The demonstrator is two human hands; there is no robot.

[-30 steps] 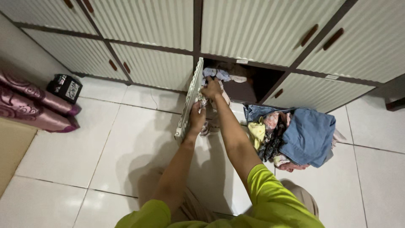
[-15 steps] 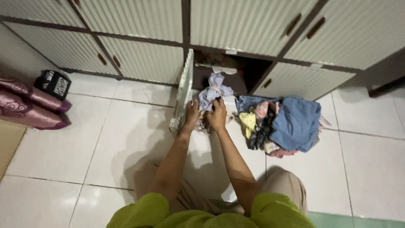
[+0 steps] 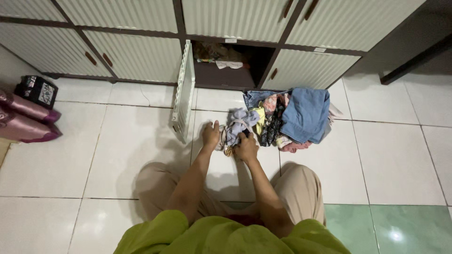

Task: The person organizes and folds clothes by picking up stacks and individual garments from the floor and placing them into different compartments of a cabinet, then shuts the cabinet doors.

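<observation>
Several large glossy white tiles make up the floor [image 3: 117, 155], with a pale green tile at its lower right corner. Along the floor's far edge runs a low cabinet [image 3: 141, 56] of ribbed cream panels in dark brown framing, with small brown oblong handles; one compartment [image 3: 226, 70] stands open and dark, with crumpled cloth lying inside, and its ribbed door [image 3: 182, 91] is swung out over the floor, seen edge-on. Just in front of that compartment, a little to the right, lies a soft heap of clothes [image 3: 294, 117], topped by a folded blue denim-like piece, with yellow, pink and dark patterned fabrics bunched beneath it. At the floor's left edge lie two shiny purple bolsters [image 3: 26, 120] with a satin sheen, and a small black boxy bag [image 3: 36, 90] sits beside them near the cabinet. Touching the left side of the heap, on the floor, is a crumpled pale blue-grey garment [image 3: 240, 123], limp and wrinkled. The right hand [image 3: 246, 148] is closed on the near edge of this garment, fingers curled into the cloth. The left hand [image 3: 210, 134] rests just beside it with fingers bent down onto pale fabric at the garment's left edge; whether it truly pinches the cloth cannot be told.
</observation>
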